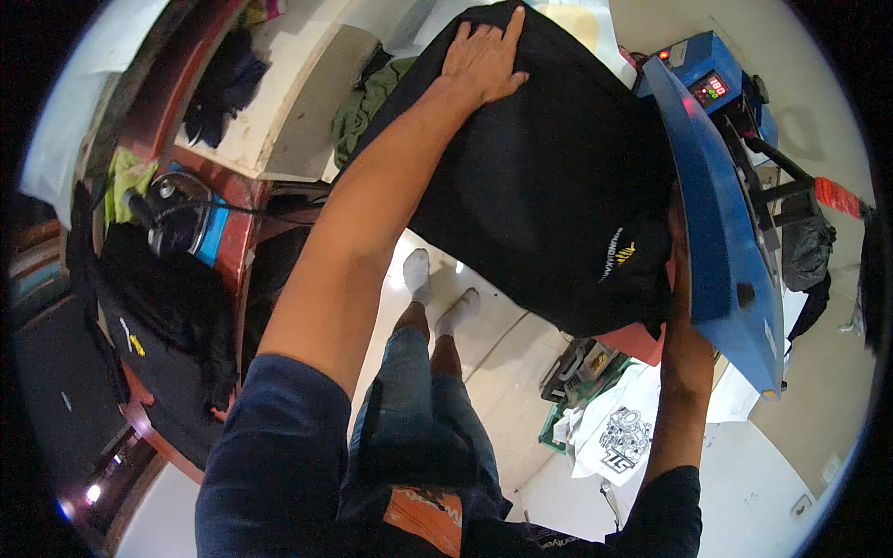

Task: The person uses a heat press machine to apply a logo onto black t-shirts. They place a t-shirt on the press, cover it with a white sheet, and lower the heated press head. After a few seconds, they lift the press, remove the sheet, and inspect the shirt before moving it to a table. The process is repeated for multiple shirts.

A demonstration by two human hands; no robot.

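A black cloth garment (558, 139) is spread out ahead of me, with a small white and yellow print (621, 256) near its lower right corner. My left hand (484, 60) lies on its far end, fingers outstretched and thumb apart. At the right, a blue heat press (716, 214) has its upper plate swung up, tilted beside the garment. My right hand (678, 237) reaches in between that plate and the garment's right edge. Its fingers are hidden, so what it touches cannot be seen. Under the garment's lower right edge a reddish surface (637, 337) shows.
A lit control box (702, 74) stands behind the press. At left, an iron (177, 219) with a cord rests on a red-edged table beside black garments (167, 344). Green cloth (365, 107) lies past my left arm. Below right are a green crate (555, 428) and a printed white sheet (621, 437).
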